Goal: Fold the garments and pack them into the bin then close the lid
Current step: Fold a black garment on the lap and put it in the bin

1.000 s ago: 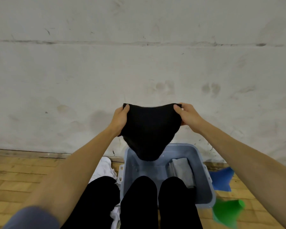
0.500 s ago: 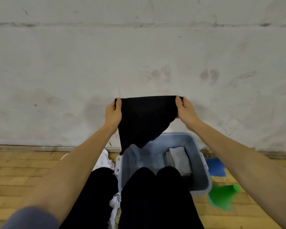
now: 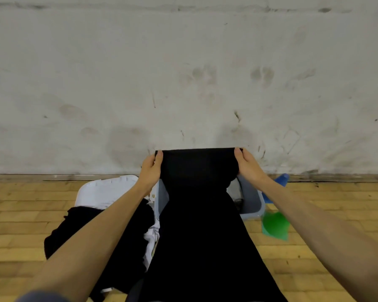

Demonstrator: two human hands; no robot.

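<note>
- Hands first: I see the left hand (image 3: 150,170) and the right hand (image 3: 248,166) raised in front of a scuffed pale wall (image 3: 183,73), each pinching one top corner of a black garment (image 3: 198,168) with curled fingers and thumb.
- Between the two hands the garment's top edge is stretched flat and level. Lower down the black cloth merges with the person's dark-clad legs (image 3: 205,247), and I cannot tell where one ends and the other begins.
- Behind the hanging cloth stands the grey-blue bin (image 3: 252,202), on the wooden floor (image 3: 20,214) by the wall. Most of it is hidden; I can make out only a strip of its left wall and its right corner.
- Inside the bin's right part a grey folded garment (image 3: 234,189) shows in part, the rest covered by the black cloth.
- To the left of the bin lies a white lid (image 3: 105,189), partly covered by my left forearm and by a dark heap of clothes (image 3: 79,227) with some white fabric (image 3: 152,236) beside it.
- To the right of the bin a green item (image 3: 275,227) and a blue item (image 3: 280,178) lie on the floor, both blurred; I cannot tell what they are.
- Both forearms are cut off at the lower edge of the view.
</note>
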